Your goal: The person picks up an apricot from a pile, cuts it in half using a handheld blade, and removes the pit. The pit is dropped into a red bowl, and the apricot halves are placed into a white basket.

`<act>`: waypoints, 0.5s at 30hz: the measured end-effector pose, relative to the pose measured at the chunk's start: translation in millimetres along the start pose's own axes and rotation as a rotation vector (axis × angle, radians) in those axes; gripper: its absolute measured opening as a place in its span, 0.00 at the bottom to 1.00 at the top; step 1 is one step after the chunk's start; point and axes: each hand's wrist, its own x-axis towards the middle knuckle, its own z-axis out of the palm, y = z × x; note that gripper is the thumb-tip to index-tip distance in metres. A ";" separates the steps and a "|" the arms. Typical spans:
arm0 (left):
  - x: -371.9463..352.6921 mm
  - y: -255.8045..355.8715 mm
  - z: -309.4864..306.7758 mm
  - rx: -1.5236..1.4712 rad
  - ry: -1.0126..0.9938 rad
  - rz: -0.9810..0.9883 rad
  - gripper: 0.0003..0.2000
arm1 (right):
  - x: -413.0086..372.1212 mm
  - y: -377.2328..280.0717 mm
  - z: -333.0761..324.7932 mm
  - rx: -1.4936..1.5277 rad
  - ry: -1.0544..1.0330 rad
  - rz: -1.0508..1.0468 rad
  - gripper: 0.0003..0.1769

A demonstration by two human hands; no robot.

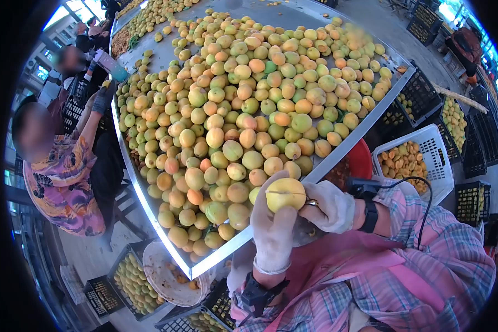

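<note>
My left hand [274,227], in a white glove, holds a yellow apricot [285,195] upright between thumb and fingers. A dark cut line runs across the fruit's face. My right hand [333,207], also gloved, is closed at the fruit's right side on a small metal tool [312,203], mostly hidden by the fingers. Both hands are just over the near corner of a metal table [221,253], which bears a big heap of green, yellow and orange apricots [232,149].
At right are a red basin [361,159], a white crate of halved fruit [438,160] and black crates [420,91]. A white bucket [160,276] and fruit crates [135,282] stand below left. A co-worker in a patterned shirt [66,182] sits at the left edge.
</note>
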 end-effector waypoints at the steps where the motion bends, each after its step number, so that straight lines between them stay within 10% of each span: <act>1: -2.2 8.3 -3.1 0.241 -0.059 0.113 0.30 | -0.1 -1.8 1.3 -0.114 0.093 -0.045 0.25; 6: 0.8 23.4 -16.5 0.900 -0.180 0.402 0.30 | 5.7 20.4 -4.5 0.077 -0.250 -0.023 0.26; 11: -2.7 7.3 3.4 0.195 -0.001 0.133 0.29 | -1.7 16.7 2.3 -0.031 -0.070 -0.086 0.28; 15: -7.4 5.6 3.9 0.184 0.048 0.062 0.28 | -6.3 24.0 6.5 0.100 -0.168 -0.007 0.23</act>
